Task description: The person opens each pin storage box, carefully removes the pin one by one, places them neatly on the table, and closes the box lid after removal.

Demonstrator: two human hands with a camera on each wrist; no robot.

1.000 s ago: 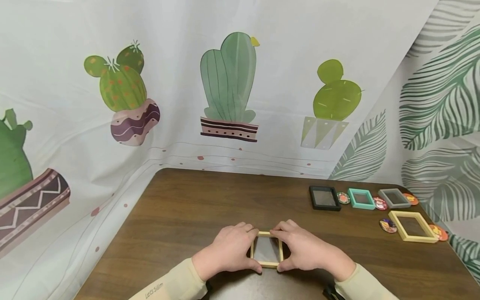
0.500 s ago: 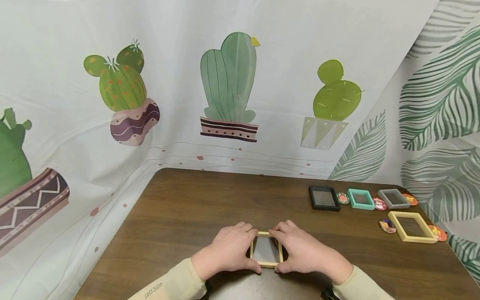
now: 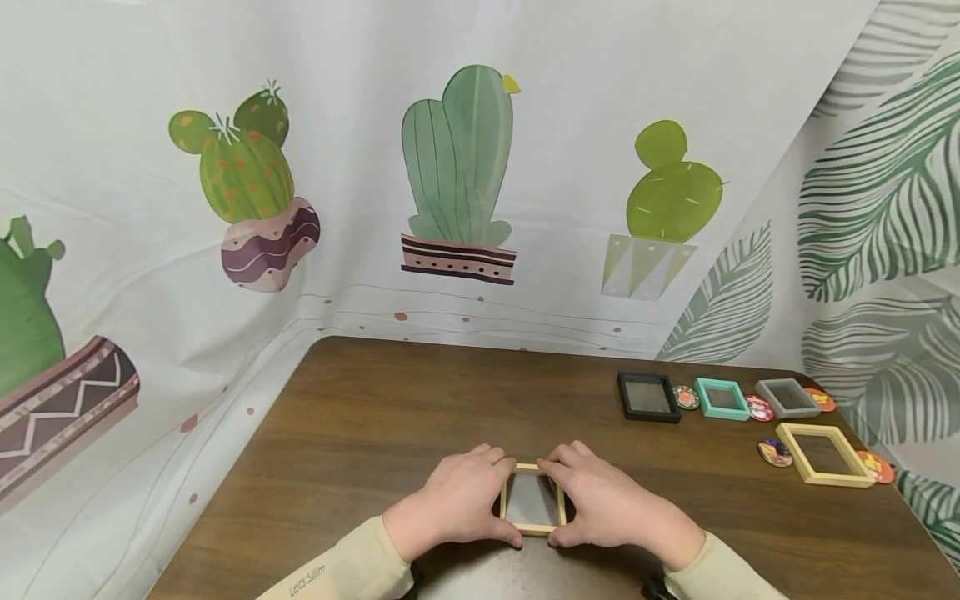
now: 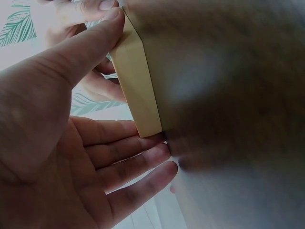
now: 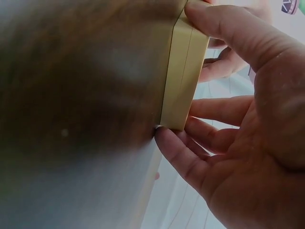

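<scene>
A small pale-yellow square frame [image 3: 532,502] with a see-through film in its middle lies flat on the table near the front, between both hands. My left hand [image 3: 467,498] grips its left side, thumb at the near corner and fingertips at the far corner. On the opposite side my right hand [image 3: 603,497] holds it the same way. In the left wrist view the frame's plain side wall [image 4: 137,78] shows between thumb and fingers, its lower edge right at the table. A thin seam runs along the side wall [image 5: 183,71] in the right wrist view.
Toward the back right of the brown table [image 3: 420,400] lie a black frame [image 3: 626,400], a teal frame [image 3: 726,414] and a grey frame [image 3: 798,410]. A larger yellow frame [image 3: 837,478] is nearer. Several round printed discs, including a purple one [image 3: 774,452], lie beside them.
My right hand and its thumb have shifted very slightly left along the frame's near edge. The left hand and the frame look nearly the same.
</scene>
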